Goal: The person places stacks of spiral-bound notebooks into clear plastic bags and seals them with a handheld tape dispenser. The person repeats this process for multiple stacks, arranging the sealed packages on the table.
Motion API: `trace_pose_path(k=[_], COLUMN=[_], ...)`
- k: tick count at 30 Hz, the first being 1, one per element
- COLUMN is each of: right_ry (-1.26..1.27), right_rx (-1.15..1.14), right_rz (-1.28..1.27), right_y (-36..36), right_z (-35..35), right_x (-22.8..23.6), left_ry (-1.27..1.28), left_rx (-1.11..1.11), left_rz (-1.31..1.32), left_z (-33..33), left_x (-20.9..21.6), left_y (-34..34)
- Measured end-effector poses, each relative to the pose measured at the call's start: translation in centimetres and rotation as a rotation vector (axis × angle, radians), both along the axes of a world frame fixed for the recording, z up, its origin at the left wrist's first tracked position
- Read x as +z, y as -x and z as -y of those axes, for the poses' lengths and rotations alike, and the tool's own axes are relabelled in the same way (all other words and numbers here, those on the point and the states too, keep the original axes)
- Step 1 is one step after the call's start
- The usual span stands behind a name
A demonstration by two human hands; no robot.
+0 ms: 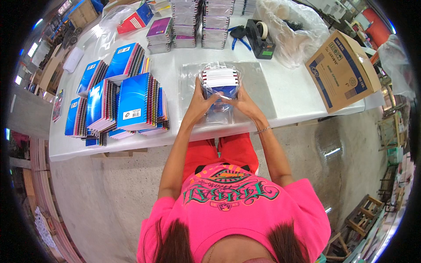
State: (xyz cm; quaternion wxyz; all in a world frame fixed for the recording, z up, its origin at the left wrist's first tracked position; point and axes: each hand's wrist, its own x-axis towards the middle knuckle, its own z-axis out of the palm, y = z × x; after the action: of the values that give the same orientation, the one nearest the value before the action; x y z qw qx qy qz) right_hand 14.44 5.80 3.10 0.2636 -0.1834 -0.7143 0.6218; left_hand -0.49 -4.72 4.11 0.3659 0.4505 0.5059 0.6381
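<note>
Both of my hands grip a small stack of notebooks (220, 78), white page edges up and dark blue below, inside a clear plastic bag. My left hand (201, 101) is closed round the stack's left side. My right hand (244, 103) wraps its right side, and the thumbs come near each other at the front. The loose end of the bag (219, 116) spreads toward me over flat clear plastic sheets (258, 83) on the table. The underside of the stack is hidden.
Piles of blue spiral notebooks (133, 101) stand on the white table (175, 141) at left. Wrapped stacks (215, 33), blue-handled pliers (240, 37) and a black tape dispenser (261, 39) are at the back. A cardboard box (340, 72) and crumpled plastic (289, 30) lie right.
</note>
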Motion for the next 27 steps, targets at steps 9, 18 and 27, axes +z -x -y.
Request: trace_pose_path(k=[9, 18, 27], right_ry=[-0.01, -0.184, -0.629], right_rx=[0.09, 0.098, 0.107], right_rz=[0.092, 0.032, 0.4], right_y=[-0.3, -3.0, 2.5], right_z=[-1.2, -5.1, -5.7], right_x=[-2.5, 9.9, 15.2], left_ry=[-0.004, 0.134, 0.204], left_rx=[-0.038, 0.209, 0.217], left_rz=[0.006, -0.412, -0.877], left_z=[0.3, 0.1, -2.8], left_x=[-1.4, 8.8, 12.7], left_y=[0.4, 3.1, 5.4])
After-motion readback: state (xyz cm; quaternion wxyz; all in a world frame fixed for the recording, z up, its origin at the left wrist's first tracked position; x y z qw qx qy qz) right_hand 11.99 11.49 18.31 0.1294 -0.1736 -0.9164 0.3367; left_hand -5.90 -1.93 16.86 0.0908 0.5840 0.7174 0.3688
